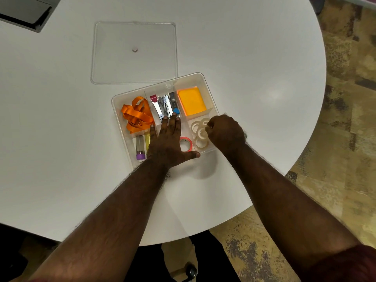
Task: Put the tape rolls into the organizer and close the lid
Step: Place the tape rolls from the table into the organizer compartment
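A round white worktop (254, 58) fills the frame over mottled carpet (345, 139). The clear lid (114, 58) lies upper centre, beside the open organizer (200, 77). The left hand (168, 143) lies spread flat across it; the right hand (225, 133), curled, pinches at white tape rolls (198, 132) in its lower-right compartment, a red-edged tape roll (186, 143) just left.

A clear divided organizer (200, 77) sits on the round white counter (254, 58), its lid (114, 58) lying flat just beyond it, off. The left hand (168, 143) lies spread flat across the organizer's near middle, fingers (169, 124) reaching the nail clippers (162, 105). The right hand (225, 132) is curled over the near right compartment, which holds several white tape rolls (200, 132). A red tape roll (186, 142) lies beside the left hand's thumb. Orange ribbon (136, 115) fills the far left compartment, an orange sticky-note pad (191, 101) the far right, and small vials (140, 147) the near left.
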The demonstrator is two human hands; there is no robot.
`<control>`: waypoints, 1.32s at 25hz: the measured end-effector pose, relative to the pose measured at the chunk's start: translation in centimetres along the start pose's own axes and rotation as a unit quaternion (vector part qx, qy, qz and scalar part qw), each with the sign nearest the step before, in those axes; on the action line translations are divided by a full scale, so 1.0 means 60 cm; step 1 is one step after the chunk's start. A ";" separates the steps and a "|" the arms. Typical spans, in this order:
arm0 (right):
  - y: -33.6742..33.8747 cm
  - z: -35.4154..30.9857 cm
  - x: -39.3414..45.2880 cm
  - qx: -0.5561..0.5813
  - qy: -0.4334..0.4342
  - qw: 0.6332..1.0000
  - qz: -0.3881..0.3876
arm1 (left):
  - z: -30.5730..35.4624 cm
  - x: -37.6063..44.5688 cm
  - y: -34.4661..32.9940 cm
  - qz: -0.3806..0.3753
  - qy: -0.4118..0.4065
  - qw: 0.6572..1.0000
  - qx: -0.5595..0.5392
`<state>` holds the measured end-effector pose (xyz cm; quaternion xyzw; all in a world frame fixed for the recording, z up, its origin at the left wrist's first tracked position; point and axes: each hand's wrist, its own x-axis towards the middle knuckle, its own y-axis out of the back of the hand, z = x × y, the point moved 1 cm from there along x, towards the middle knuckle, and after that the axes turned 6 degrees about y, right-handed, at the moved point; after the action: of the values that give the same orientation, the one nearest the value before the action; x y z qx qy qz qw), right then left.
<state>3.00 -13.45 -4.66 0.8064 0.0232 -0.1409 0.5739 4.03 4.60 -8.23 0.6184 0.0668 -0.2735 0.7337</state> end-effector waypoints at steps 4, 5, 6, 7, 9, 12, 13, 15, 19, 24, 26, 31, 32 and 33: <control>-0.023 -0.007 -0.027 -0.091 0.008 0.996 -0.012 | 0.003 -0.001 0.000 0.006 0.003 1.000 -0.005; -0.024 -0.010 -0.029 -0.103 0.004 0.995 -0.008 | 0.004 -0.001 0.000 0.003 0.005 1.000 -0.007; -0.023 -0.012 -0.029 -0.113 0.000 0.994 -0.007 | 0.004 -0.001 0.001 0.001 0.006 1.000 -0.006; -0.022 -0.013 -0.029 -0.120 -0.003 0.993 -0.011 | 0.004 -0.001 0.002 0.000 0.006 1.000 -0.002; -0.021 -0.015 -0.027 -0.128 -0.008 0.991 -0.027 | 0.003 -0.001 0.001 0.006 0.004 1.000 0.007; -0.022 -0.018 -0.021 -0.123 -0.011 0.991 -0.045 | 0.002 -0.001 -0.003 0.010 0.003 1.000 0.014; -0.023 -0.018 -0.020 -0.121 -0.009 0.991 -0.048 | 0.001 0.000 -0.004 0.008 0.004 1.000 0.015; -0.022 -0.016 -0.017 -0.119 -0.009 0.991 -0.052 | 0.001 0.002 -0.004 0.005 0.007 1.000 0.015; -0.018 -0.012 -0.015 -0.135 0.000 0.990 -0.040 | 0.001 0.002 -0.005 0.006 0.007 1.000 0.017; -0.009 -0.011 -0.012 -0.133 -0.012 0.991 -0.010 | 0.000 0.003 -0.007 0.007 0.005 1.000 0.009; -0.005 -0.008 -0.004 -0.124 -0.005 0.992 0.001 | -0.001 0.003 -0.006 0.012 0.002 1.000 0.006; -0.007 -0.013 0.000 -0.149 0.067 0.986 -0.033 | -0.001 0.003 -0.006 0.008 0.004 1.000 0.013; -0.008 -0.014 0.000 -0.156 0.067 0.985 -0.036 | -0.001 0.002 -0.006 0.010 0.002 1.000 0.014; -0.008 -0.014 0.001 -0.160 0.066 0.984 -0.039 | -0.001 0.002 -0.006 0.011 0.001 1.000 0.014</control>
<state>3.10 -12.48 -4.86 0.7100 0.1142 -0.1043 0.6870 3.94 4.59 -8.62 0.6294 0.0571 -0.2655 0.7281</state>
